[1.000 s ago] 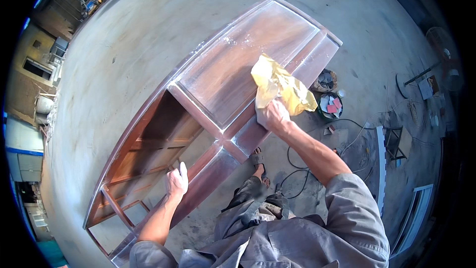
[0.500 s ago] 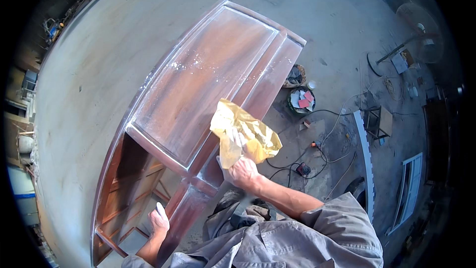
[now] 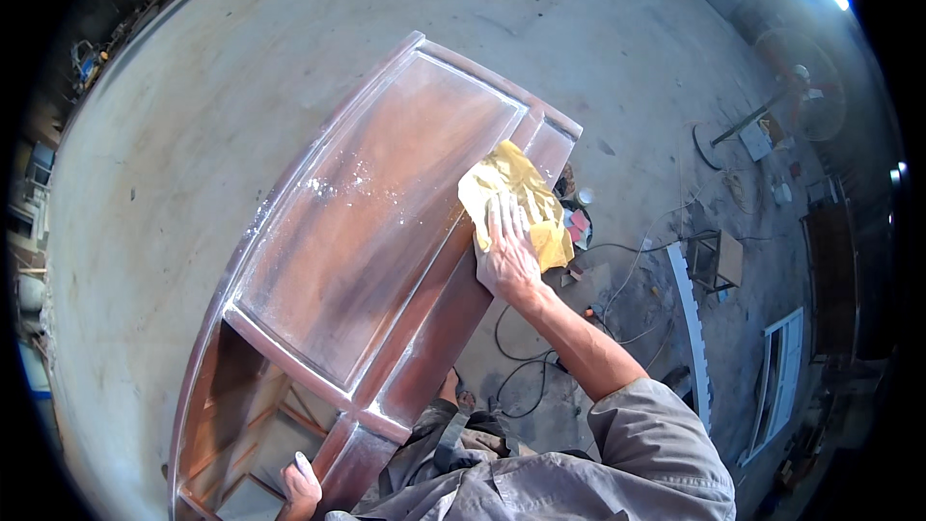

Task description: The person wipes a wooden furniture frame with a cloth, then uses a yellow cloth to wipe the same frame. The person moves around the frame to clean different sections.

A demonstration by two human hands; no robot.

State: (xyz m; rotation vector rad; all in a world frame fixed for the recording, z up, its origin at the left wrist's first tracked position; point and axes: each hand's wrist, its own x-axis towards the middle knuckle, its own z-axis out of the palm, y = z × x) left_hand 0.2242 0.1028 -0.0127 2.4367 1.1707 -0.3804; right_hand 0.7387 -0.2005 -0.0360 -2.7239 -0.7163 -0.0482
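Shirt [image 3: 526, 484]: grey, loose, creased, seamed across the front. Right sleeve [image 3: 666, 434]: same grey cloth, short, wide-cut; right hand [image 3: 508, 256] and left hand [image 3: 301, 490] bare. Trousers [image 3: 424, 425]: dark, partly hidden beneath the shirt.

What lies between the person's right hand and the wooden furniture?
In the head view, a crumpled yellow sheet lies between the fingers of the right hand and the wooden furniture.
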